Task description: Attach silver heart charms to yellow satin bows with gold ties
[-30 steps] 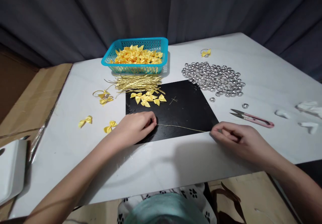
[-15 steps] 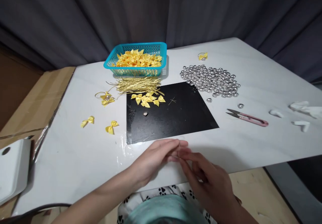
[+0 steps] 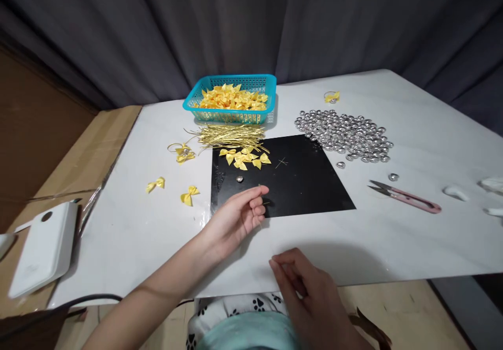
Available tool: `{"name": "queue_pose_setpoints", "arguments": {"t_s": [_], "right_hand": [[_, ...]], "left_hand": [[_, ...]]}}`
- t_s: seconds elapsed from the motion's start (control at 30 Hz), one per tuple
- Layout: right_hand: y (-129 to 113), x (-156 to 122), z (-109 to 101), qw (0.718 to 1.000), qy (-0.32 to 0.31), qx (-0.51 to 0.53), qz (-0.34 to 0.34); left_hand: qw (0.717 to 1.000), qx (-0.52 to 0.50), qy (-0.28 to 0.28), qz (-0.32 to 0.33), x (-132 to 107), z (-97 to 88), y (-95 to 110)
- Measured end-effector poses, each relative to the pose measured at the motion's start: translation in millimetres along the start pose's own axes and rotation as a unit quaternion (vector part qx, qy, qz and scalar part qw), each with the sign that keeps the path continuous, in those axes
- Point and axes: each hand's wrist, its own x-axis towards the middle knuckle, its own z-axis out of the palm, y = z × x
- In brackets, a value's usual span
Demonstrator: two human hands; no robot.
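Observation:
My left hand (image 3: 238,218) is held over the front left part of the black mat (image 3: 306,182), fingers curled and thumb pressed to the index finger. A short bit of thin gold cord shows beside its fingertips; the rest is hidden. Nearer the table's front edge, my right hand (image 3: 304,284) has thumb and index finger pinched together, and what they hold, if anything, is too small to see. A silver heart bead (image 3: 239,179) lies on the mat just beyond my left hand. Behind it are several yellow ribbon bows (image 3: 240,159) and a bundle of gold cords (image 3: 231,136).
A blue basket (image 3: 230,114) of yellow bows stands at the back. Silver heart beads (image 3: 346,135) are heaped right of the mat, with pink thread snips (image 3: 408,198) nearer. Looped bows (image 3: 184,153) and single bows (image 3: 189,195) lie left. A white device (image 3: 45,250) rests on cardboard.
My hands were together, fingertips meeting around a thin strand. Now they are apart: the left has moved forward over the mat, the right stays near the table edge. The view has turned slightly left.

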Motion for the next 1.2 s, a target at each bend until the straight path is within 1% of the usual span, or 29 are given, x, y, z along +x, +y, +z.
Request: {"name": "queue_pose_setpoints", "arguments": {"t_s": [0.17, 0.2, 0.23, 0.27, 0.3, 0.37, 0.4, 0.43, 0.47, 0.53, 0.6, 0.67, 0.83, 0.9, 0.93, 1.0, 1.1, 1.2], "right_hand": [[-2.3, -5.6, 7.3, 0.994, -0.099, 0.038, 0.004], [-2.2, -5.3, 6.8, 0.992, -0.115, 0.041, -0.003], [-1.8, -3.8, 5.2, 0.992, -0.118, 0.042, -0.011], [-1.3, -1.1, 2.2, 0.993, -0.104, 0.045, -0.019], [-0.7, 3.1, -1.9, 0.996, -0.075, 0.052, -0.026], [0.0, 15.4, -13.0, 0.996, 0.012, 0.080, -0.029], [-0.1, 22.8, -19.1, 0.994, 0.039, 0.105, -0.021], [-0.6, 30.6, -25.0, 0.990, 0.047, 0.132, -0.005], [-1.5, 38.3, -30.0, 0.986, 0.041, 0.160, 0.025], [-4.1, 51.6, -36.4, 0.973, -0.013, 0.212, 0.086], [-6.5, 60.6, -36.9, 0.955, -0.056, 0.261, 0.130], [-7.8, 65.2, -32.9, 0.940, -0.070, 0.293, 0.158], [-8.4, 68.6, -19.6, 0.910, -0.028, 0.353, 0.217], [-9.5, 69.6, -15.7, 0.893, -0.047, 0.384, 0.232], [-10.2, 70.0, -14.0, 0.884, -0.062, 0.396, 0.241], [-11.3, 71.0, -11.0, 0.873, -0.071, 0.408, 0.257], [-10.9, 73.5, -9.3, 0.870, -0.038, 0.417, 0.261], [-8.3, 77.4, -11.9, 0.878, -0.021, 0.416, 0.236]], "left_hand": [[0.999, 0.020, -0.038, 0.010, -4.2, -3.5, 5.9], [0.998, 0.035, -0.052, 0.012, -5.0, -4.7, 5.9], [0.996, 0.055, -0.068, 0.015, -5.8, -5.9, 5.7], [0.993, 0.080, -0.087, 0.020, -6.5, -7.3, 5.3], [0.988, 0.107, -0.107, 0.026, -7.1, -8.6, 4.8], [0.977, 0.156, -0.141, 0.039, -8.5, -10.9, 3.9], [0.971, 0.175, -0.155, 0.044, -9.3, -11.6, 3.5], [0.966, 0.193, -0.167, 0.049, -10.2, -11.8, 3.1], [0.960, 0.212, -0.176, 0.052, -11.2, -11.6, 2.8], [0.950, 0.250, -0.179, 0.057, -13.4, -10.2, 2.4], [0.942, 0.280, -0.173, 0.062, -15.6, -8.9, 2.9], [0.935, 0.301, -0.172, 0.068, -17.3, -9.0, 4.9], [0.900, 0.390, -0.179, 0.076, -18.6, -12.7, 12.0], [0.894, 0.400, -0.186, 0.075, -18.0, -13.2, 12.3], [0.895, 0.396, -0.190, 0.076, -17.6, -13.2, 11.9], [0.898, 0.385, -0.198, 0.080, -16.9, -12.8, 10.7], [0.899, 0.388, -0.187, 0.076, -16.3, -12.6, 10.9], [0.894, 0.409, -0.161, 0.081, -15.9, -13.5, 13.5]]}}
